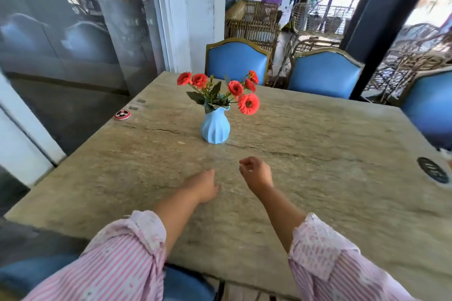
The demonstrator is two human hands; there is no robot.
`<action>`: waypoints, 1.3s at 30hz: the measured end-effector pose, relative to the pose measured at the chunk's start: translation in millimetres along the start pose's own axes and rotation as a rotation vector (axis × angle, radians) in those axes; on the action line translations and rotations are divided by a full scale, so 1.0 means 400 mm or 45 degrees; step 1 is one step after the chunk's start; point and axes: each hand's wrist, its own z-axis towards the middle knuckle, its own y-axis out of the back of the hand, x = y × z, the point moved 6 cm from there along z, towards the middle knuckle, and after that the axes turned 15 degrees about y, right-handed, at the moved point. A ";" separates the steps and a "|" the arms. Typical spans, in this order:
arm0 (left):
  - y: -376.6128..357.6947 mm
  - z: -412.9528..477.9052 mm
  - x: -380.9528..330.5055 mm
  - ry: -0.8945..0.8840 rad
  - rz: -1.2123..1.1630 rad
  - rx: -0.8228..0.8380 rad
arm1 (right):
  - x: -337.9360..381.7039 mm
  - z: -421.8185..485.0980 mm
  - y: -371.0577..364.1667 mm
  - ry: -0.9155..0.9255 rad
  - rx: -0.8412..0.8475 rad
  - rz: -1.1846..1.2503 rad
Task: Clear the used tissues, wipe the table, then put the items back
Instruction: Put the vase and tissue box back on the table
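Far left of the vase point(215, 127), I see a small red disc point(122, 114) at the table point(318, 154) edge. Nearer me and just left of the vase, my left hand point(203, 187) lies knuckles-up on the stone. Its fingers are tucked under, so I cannot tell whether it grips anything. The blue vase stands mid-table with red flowers point(248, 104), with bare stone between it and both hands. Just right of it and nearer me, my right hand point(256, 172) hovers with loosely curled fingers and nothing visible in them. Far right of the vase, a black round piece point(433, 170) sits at the edge. Blue chairs point(322, 73) line the side beyond the vase.
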 end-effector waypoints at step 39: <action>-0.525 -0.718 -1.507 -0.571 -0.004 0.146 | -0.780 -0.681 1.456 -0.190 -0.023 -0.266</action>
